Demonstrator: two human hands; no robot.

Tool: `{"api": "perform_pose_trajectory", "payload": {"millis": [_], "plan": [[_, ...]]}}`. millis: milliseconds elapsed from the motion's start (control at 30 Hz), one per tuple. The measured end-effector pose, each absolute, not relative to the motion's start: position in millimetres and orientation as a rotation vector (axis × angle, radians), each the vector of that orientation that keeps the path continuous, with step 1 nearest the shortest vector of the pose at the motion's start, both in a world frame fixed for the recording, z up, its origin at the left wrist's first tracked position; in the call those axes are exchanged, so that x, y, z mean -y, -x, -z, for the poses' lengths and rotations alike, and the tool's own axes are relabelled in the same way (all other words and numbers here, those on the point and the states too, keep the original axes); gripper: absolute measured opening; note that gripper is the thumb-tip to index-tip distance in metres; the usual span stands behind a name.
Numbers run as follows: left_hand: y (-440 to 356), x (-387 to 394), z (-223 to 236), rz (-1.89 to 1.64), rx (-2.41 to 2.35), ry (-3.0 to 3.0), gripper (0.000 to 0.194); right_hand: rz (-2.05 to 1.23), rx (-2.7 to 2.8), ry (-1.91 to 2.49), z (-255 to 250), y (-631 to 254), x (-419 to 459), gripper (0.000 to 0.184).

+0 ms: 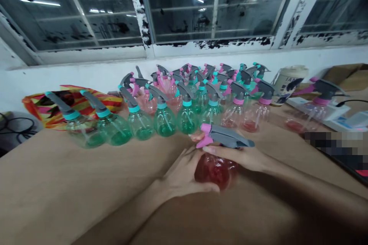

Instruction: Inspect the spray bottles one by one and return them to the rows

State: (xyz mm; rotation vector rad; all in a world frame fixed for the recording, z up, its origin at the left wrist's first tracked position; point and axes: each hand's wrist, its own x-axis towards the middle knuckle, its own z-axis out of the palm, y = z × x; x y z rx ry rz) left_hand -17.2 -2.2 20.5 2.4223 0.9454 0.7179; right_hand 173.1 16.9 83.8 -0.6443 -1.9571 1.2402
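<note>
Between my hands is a clear red spray bottle (pixel 215 172) with a grey and pink trigger head (pixel 227 136), tilted over the brown tabletop (pixel 123 199). My left hand (pixel 186 172) wraps round the bottle's body, thumb along its near side. At the neck, just under the trigger head, my right hand (pixel 238 157) grips with its fingers; part of that grip is hidden behind the head. Just beyond stands a row of green spray bottles, the closest a green bottle (pixel 187 121) with a turquoise collar. To the right of that row, a pink spray bottle (pixel 250 122) stands upright.
More spray bottles crowd toward the wall, with pink or turquoise trigger heads. A red and yellow bag (pixel 110 101) lies back left. At right are another pink bottle (pixel 309 116), a printed cup (pixel 290 84), a white power strip (pixel 339 116) and a cardboard box (pixel 345 76).
</note>
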Motion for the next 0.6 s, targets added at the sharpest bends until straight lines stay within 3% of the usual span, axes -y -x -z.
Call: {"api": "perform_pose_trajectory", "payload": {"millis": [333,600], "plan": [[41.8,-18.8,-12.1,-0.651,-1.146,-2.559,0.053,-1.300,1.833,0.630,-77.2,-177.4,-31.4,0.027],[32.7,-15.3,-6.4,-0.493,-1.351,-2.607,0.046,-1.104,1.828,0.694,-70.5,-175.8,-35.2,0.018]]}}
